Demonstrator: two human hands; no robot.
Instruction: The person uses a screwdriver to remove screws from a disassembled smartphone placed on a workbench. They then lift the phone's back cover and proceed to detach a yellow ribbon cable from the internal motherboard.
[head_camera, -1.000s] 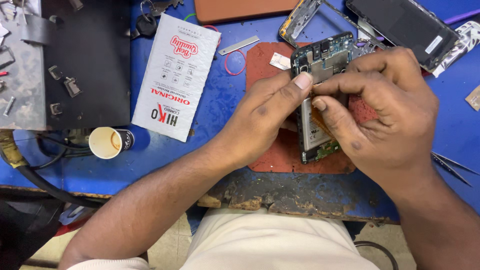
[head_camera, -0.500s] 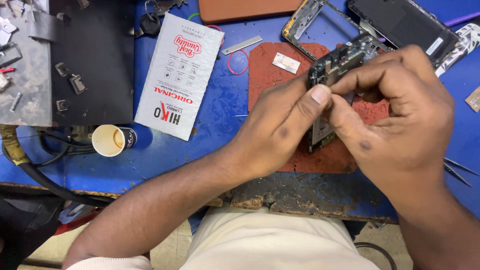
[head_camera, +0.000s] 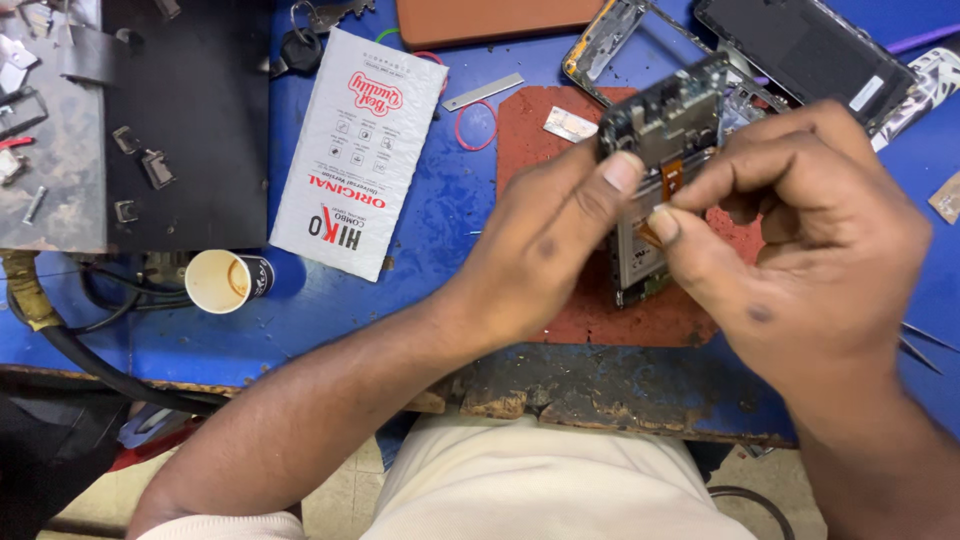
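The opened phone (head_camera: 655, 190) is held above the red mat (head_camera: 600, 310), long axis running near to far, circuit-board end away from the person. Left hand (head_camera: 545, 250) and right hand (head_camera: 810, 250) both pinch it. Compared with earlier, it is lifted and tilted steeper.

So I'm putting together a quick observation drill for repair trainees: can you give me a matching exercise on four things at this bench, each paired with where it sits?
Things:
1. opened phone
2. paper cup
3. white packet
4. red rubber band

Places:
A. on the blue bench top, just left of the red mat
B. near the bench's front edge, at the far left
C. held above the red mat between the left hand and right hand
D. flat on the blue top beside the black sheet

Pairs: 1-C, 2-B, 3-D, 4-A
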